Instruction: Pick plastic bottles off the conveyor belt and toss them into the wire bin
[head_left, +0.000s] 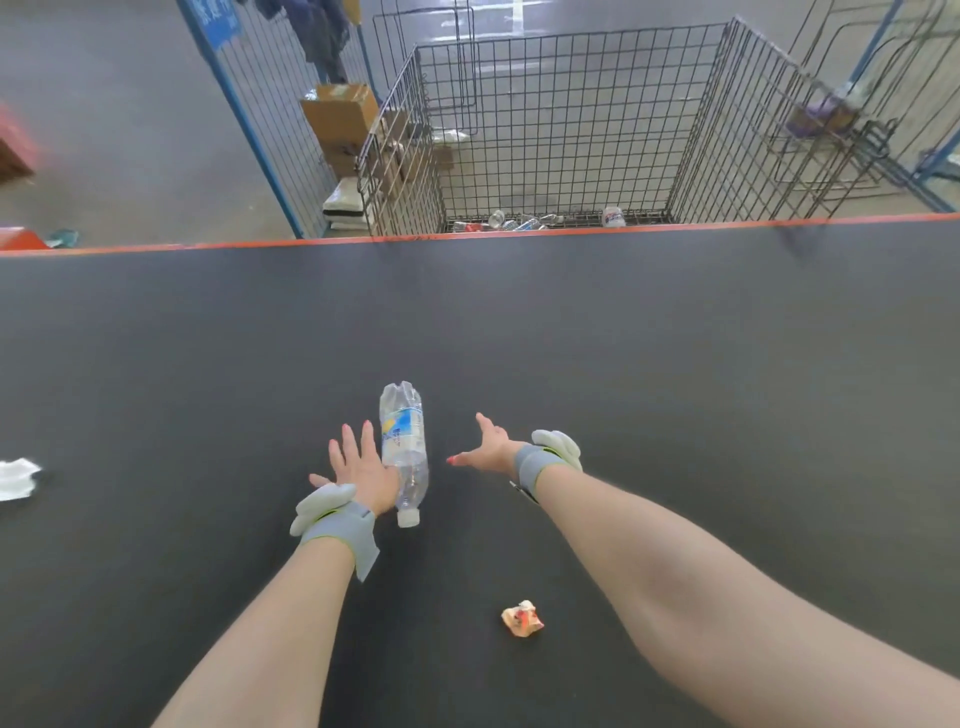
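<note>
Peeking over conveyor belt (675, 364), binned bottles (511, 222)

Print on the bottle (404, 448) and on the blue sign (214, 21) is too blurred to read.

Site reads as a warehouse-type recycling sorting floor: wide orange-edged black belt (519, 322), wire bin (571, 104) just beyond it with loose bottles (613, 216) at the bottom, blue mesh cages (249, 104), stacked cardboard boxes (340, 111), grey concrete floor (130, 130).
</note>
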